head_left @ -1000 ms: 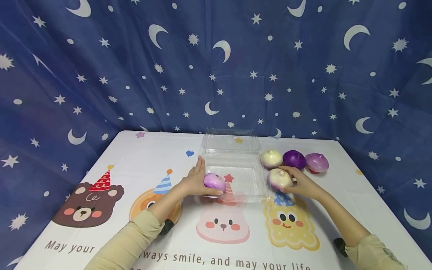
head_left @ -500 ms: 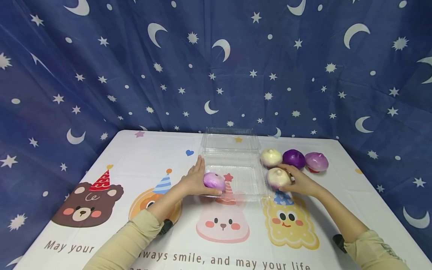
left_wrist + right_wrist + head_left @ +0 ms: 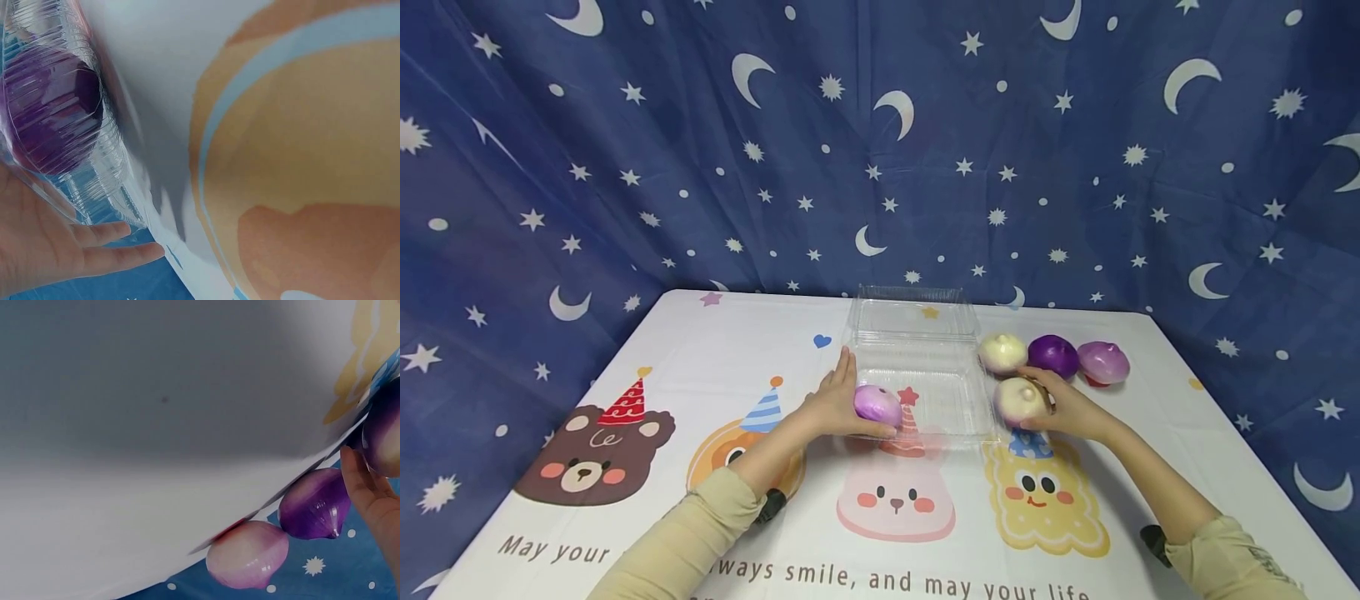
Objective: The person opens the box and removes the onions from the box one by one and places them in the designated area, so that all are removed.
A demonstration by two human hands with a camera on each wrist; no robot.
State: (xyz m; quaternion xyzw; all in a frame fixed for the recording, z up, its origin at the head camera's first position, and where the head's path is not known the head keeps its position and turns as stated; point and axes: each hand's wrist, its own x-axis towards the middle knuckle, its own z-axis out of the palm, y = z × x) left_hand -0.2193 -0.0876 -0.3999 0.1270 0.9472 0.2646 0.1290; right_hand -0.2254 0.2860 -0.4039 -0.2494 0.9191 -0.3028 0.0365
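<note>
A clear plastic clamshell container [image 3: 940,417] lies with its lid back in the head view. Inside its left end sits a pink-purple onion [image 3: 877,405], seen through the ribbed wall in the left wrist view. My left hand [image 3: 842,408] rests against the container's left front corner, fingers straight along the side and thumb along the front. To the right of the container, my right hand [image 3: 1067,407] grips a white onion with a purple base [image 3: 1019,402] between thumb and fingers. In the right wrist view that onion [image 3: 384,431] is cut off by the frame's edge.
Behind the right hand stand a whitish onion [image 3: 1003,353], a dark purple onion [image 3: 1053,357] and a light purple onion [image 3: 1103,362] in a row. A printed white cloth [image 3: 700,333] covers the table, and a blue star-and-moon curtain [image 3: 820,208] hangs behind it.
The onion in my right hand has turned slightly, its tip shifting a little to the right. My left hand and the container stay put.
</note>
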